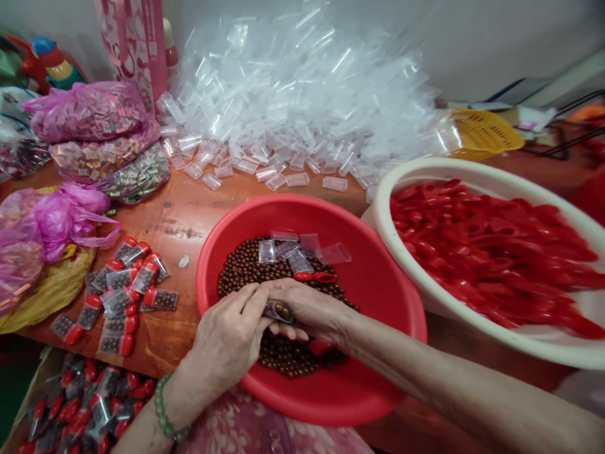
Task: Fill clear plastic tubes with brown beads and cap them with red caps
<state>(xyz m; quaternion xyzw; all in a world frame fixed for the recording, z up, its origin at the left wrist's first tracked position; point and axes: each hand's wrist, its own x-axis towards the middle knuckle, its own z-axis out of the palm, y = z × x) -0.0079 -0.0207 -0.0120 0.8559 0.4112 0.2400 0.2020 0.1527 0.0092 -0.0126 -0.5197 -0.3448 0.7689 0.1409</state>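
Observation:
My left hand (231,328) and my right hand (307,306) meet over a red basin (397,302) of small brown balls (246,265). Between them is a small clear plastic tube (278,311) with brown balls in it. The left fingers are closed on the tube, and the right hand curls round it from the other side, its fingers partly hidden. A red piece (320,347) shows beneath my right wrist; whether it is held, I cannot tell. In the basin, several empty clear tubes (267,251) and a red spoon-shaped cap (314,277) lie on the balls.
A white basin (387,233) of red caps (491,252) stands right. Behind is a big heap of clear tubes (302,94), with a yellow basket (486,132) beside it. Filled red-capped tubes (123,284) lie left; more fill a box (85,403) below. Pink bags (94,113) sit back left.

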